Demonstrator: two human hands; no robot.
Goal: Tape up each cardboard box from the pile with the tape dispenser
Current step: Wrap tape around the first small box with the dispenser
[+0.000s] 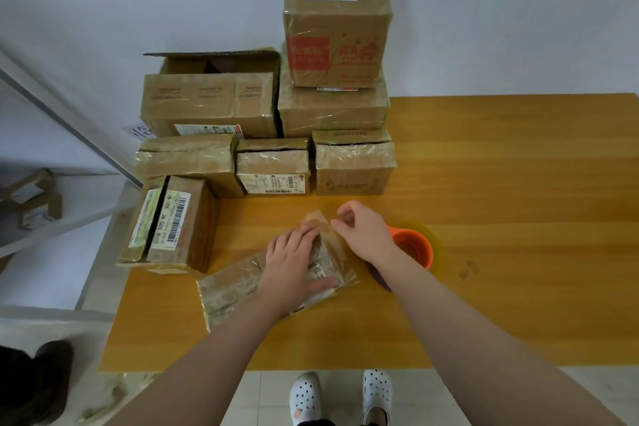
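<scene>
**Both hands on flat box, dispenser idle beside wrist**

Left hand (294,264): fingers straight, pressing flat on the small, flat, tape-wrapped brown cardboard box (231,290). Right hand (364,232): fingers curled, tips at the box's far edge; can't tell if they pinch anything. Box lies on the table, near edge, left of centre. Orange tape dispenser with clear roll (416,247) sits on the table just behind the right wrist, not held. Yellow wood-grain table (501,183). Pile of brown cardboard boxes (276,162) stacked at back-left against the plain white wall (501,10). Pale tiled floor (262,398), white perforated clogs (306,394) below.
</scene>
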